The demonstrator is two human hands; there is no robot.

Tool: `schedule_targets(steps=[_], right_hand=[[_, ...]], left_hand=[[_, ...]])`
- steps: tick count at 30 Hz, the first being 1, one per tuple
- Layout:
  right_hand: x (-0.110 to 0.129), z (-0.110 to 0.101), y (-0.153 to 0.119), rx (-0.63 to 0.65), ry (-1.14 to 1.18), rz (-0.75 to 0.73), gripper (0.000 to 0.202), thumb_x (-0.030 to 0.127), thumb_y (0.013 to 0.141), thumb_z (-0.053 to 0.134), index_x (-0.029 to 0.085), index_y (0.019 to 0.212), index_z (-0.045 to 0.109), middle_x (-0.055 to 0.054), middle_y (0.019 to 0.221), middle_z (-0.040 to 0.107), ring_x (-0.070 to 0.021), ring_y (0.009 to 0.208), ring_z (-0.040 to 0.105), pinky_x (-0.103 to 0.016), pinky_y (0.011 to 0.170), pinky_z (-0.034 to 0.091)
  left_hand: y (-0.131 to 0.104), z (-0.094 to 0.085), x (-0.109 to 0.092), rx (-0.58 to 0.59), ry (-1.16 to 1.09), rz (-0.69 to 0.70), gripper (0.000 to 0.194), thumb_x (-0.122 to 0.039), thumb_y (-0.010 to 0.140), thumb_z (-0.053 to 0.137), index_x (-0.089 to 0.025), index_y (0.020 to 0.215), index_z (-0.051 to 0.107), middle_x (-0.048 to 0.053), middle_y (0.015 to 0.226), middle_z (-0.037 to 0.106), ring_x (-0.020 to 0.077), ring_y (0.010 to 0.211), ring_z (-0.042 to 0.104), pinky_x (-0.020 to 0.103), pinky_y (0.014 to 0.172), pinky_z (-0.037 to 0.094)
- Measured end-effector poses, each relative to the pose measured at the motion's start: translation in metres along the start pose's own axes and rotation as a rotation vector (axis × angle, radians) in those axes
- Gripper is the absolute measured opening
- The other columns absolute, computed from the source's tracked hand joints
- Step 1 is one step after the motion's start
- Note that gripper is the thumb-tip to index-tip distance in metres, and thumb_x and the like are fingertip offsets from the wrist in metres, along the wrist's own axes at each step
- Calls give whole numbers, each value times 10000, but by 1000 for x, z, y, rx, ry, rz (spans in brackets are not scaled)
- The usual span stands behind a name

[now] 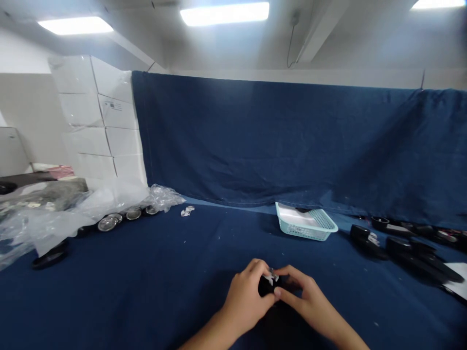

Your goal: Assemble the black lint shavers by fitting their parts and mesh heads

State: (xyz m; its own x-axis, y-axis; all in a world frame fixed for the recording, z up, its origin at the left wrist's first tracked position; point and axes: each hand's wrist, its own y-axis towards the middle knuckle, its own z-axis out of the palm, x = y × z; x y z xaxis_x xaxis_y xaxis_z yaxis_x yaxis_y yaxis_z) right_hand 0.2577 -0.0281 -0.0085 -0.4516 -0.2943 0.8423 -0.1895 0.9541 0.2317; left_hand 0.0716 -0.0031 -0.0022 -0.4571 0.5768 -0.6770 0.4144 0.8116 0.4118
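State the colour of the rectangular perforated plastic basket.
The basket is pale turquoise, best seen in the head view.

Left hand [245,294] and right hand [307,295] close together, both holding small black thing [264,287] with white bit [270,278] on top. Dark blue cloth-covered table [146,291] below. Farther back, pale blue plastic basket with holes [304,232], white sheet [297,217] inside. Far left, shiny round silver things [107,223] beside see-through crinkly plastic [164,197]. Right side, long black things [416,260], blurry. Behind, dark blue hanging cloth [255,141], tall white box stack [122,129].
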Motion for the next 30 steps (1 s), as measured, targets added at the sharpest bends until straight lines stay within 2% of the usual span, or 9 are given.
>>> schedule_targets(steps=[11,20,26,30], right_hand=[[9,1,-2,-5,-61,-27,163,337,850,606,229,971,627,2,853,661,-175,751,592,-307,725,452],[13,1,-4,-17,-115,-68,138,324,861,578,240,956,631,-17,924,666,-190,823,614,-319,772,466],[15,3,-3,-17,-132,-60,136,313,858,579,247,968,624,-8,919,667,-181,799,611,-311,761,466],[15,2,-3,-27,-190,-53,176,331,862,573,262,1017,620,-12,950,673,-190,829,624,-322,782,476]], left_hand=[[1,0,3,1,-26,-7,314,-173,677,715,-262,916,534,-32,1024,634,188,915,619,275,846,468],[1,4,6,-14,-29,-14,328,-181,675,715,-267,943,547,-23,1074,647,204,967,623,300,879,470],[0,3,5,-21,-19,-35,333,-175,669,710,-266,942,543,-14,1125,633,223,999,621,338,895,476],[-1,3,4,-23,-23,-33,385,-166,677,697,-278,1012,544,-10,1138,632,224,1007,622,346,906,475]])
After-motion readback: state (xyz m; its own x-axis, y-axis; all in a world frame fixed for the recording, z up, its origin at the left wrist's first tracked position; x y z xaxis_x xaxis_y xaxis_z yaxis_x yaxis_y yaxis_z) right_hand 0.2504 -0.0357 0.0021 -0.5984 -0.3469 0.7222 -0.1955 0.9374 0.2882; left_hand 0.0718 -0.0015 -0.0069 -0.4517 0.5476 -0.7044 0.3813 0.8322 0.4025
